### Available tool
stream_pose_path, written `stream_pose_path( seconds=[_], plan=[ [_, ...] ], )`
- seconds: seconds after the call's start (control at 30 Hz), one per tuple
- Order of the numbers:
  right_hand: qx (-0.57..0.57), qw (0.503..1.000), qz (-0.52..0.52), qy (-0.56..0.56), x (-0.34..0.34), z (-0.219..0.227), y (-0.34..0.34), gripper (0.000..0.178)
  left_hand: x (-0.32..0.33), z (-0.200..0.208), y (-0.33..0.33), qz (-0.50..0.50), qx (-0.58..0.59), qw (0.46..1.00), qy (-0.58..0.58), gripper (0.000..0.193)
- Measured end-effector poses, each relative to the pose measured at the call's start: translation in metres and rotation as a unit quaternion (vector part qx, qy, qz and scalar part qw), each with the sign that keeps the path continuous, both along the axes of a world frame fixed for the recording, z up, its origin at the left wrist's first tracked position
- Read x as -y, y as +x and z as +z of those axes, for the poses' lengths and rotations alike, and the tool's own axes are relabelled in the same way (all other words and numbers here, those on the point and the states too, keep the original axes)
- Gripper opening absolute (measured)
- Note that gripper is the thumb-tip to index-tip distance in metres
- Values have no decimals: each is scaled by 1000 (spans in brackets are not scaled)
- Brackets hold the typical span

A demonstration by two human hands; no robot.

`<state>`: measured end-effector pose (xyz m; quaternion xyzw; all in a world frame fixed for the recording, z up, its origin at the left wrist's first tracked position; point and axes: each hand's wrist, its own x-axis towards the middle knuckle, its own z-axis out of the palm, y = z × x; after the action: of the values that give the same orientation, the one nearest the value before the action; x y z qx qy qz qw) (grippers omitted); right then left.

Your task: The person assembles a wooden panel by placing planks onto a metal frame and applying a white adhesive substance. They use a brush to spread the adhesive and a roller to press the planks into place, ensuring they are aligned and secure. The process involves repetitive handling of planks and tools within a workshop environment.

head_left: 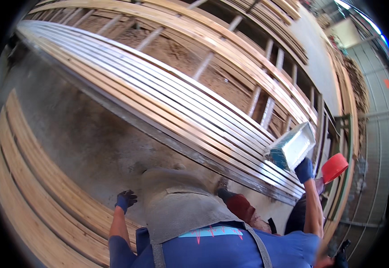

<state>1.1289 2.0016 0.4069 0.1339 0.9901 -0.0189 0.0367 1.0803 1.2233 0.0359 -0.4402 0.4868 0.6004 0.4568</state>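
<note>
My right hand [304,170], in a blue glove, grips a white rectangular tub [299,145] with teal sides by its near edge. The tub is tilted above the right end of a row of long, narrow wooden strips [190,120]. Several of these strips look wet or glossy; the nearer ones are paler, bare wood. At the left, my left hand [126,199], gloved in dark blue, hangs in the air with its fingers loosely apart and nothing in them. It is close to long wooden boards [42,178] on my left.
A red bowl-shaped container [335,168] is just right of the tub, beside a partly hidden person [296,215]. A dark rail [158,145] edges the strips. Beyond them stretch more beams [203,33] on metal crossbars. Concrete floor [82,120] lies between the two wood stacks.
</note>
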Motion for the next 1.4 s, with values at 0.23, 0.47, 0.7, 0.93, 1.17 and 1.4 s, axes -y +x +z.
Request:
stream_pose_path(
  seconds=[0.23,0.47,0.7,0.93,1.17,1.4],
  plan=[
    [-32,990,99,-94,79,-33,-157,18,38,-11,45,9,1,997,-70,32],
    [21,980,198,-1,338,-19,-412,18,100,-28,77,155,9,988,-16,33],
    [-102,954,235,-159,499,-37,-567,33,172,-55,20,250,-33,968,-10,31],
    [10,963,238,-127,413,-22,-455,31,142,-1,-24,141,-93,982,-90,32],
    [4,977,209,-34,226,-23,-189,10,70,-8,-4,-44,-44,995,-72,33],
    [165,980,108,-12,73,-58,47,41,59,-11,4,-64,-35,997,-37,31]
  ],
)
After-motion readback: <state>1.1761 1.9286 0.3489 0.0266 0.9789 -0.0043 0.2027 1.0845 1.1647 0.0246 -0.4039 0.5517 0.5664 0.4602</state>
